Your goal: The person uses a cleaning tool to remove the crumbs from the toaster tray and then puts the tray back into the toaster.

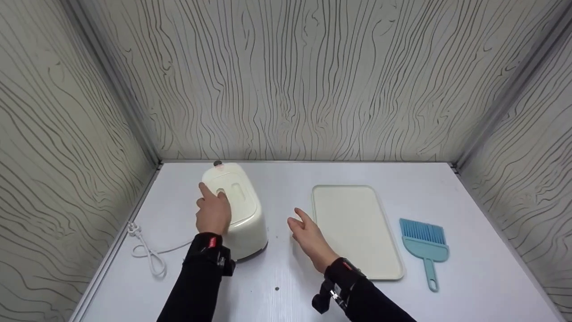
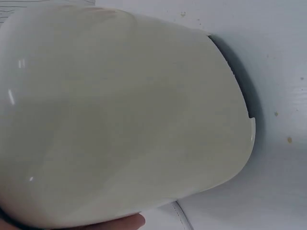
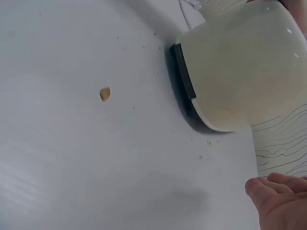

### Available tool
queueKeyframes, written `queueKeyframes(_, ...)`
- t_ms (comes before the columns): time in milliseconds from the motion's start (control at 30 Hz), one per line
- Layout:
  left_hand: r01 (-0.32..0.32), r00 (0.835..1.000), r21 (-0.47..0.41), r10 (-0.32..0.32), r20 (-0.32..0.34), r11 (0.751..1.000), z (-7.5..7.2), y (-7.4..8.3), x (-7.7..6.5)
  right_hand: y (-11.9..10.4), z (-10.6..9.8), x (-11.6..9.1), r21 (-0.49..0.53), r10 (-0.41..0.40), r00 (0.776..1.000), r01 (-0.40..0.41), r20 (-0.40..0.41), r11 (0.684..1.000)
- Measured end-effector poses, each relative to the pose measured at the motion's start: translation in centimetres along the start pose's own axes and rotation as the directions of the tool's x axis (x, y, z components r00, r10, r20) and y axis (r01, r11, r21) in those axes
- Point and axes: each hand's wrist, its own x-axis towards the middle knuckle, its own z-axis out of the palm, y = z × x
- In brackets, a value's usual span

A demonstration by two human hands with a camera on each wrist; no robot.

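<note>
A cream-coloured toaster [image 1: 243, 237] with a rounded body and two long openings in its top stands at the left of the table. My left hand [image 1: 213, 213] grips its left side, thumb at one opening in the top and the other fingers over the outer edge. The toaster's smooth end wall [image 2: 124, 115] fills most of the left wrist view, with a fingertip [image 2: 132, 222] along its lower side. Between the toaster and a pale tray [image 1: 357, 232], my right hand [image 1: 313, 239] is held over the table with its fingers extended, holding nothing.
The toaster's white cord and plug [image 1: 134, 229] lie at the left edge. A blue hand brush [image 1: 426, 252] lies right of the tray. One larger crumb [image 3: 105, 93] and several tiny ones dot the table near the toaster. Patterned walls enclose the back and sides.
</note>
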Motion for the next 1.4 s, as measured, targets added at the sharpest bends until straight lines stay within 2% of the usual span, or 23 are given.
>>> queueKeyframes(100, 0.013, 1.0, -0.003, -0.013, -0.007, 1.0, 0.5, 0.5, -0.2, 0.4, 0.7, 0.1, 0.13, 0.06, 0.998, -0.057, -0.02, 0.99)
queueKeyframes(200, 0.015, 1.0, 0.0, -0.015, -0.025, 1.0, 0.8, 0.9, -0.4, 1.1, 1.3, 0.2, 0.21, 0.101, 0.994, -0.091, -0.037, 0.974)
queueKeyframes(367, 0.016, 0.998, 0.015, -0.015, -0.064, 1.0, 1.3, 1.1, -0.5, 2.4, 2.4, 0.3, 0.262, 0.127, 0.991, -0.114, -0.034, 0.958)
queueKeyframes(600, 0.017, 0.996, 0.029, -0.015, -0.088, 0.999, 1.9, 1.2, -0.7, 3.8, 3.8, 0.4, 0.338, 0.144, 0.989, -0.142, 0.02, 0.93)
queueKeyframes(767, 0.022, 0.996, 0.019, -0.02, -0.085, 1.0, 2.1, 1.6, -0.9, 4.4, 4.4, 0.6, 0.403, 0.164, 0.985, -0.168, 0.046, 0.9)
queueKeyframes(1100, 0.037, 0.994, -0.003, -0.037, -0.106, 0.999, 2.2, 1.7, -1.0, 5.3, 5.5, 0.9, 0.522, 0.177, 0.983, -0.175, 0.046, 0.835)
queueKeyframes(1400, 0.052, 0.991, -0.024, -0.055, -0.126, 0.998, 2.4, 1.6, -0.8, 6.0, 6.6, 0.7, 0.589, 0.164, 0.98, -0.198, 0.112, 0.784)
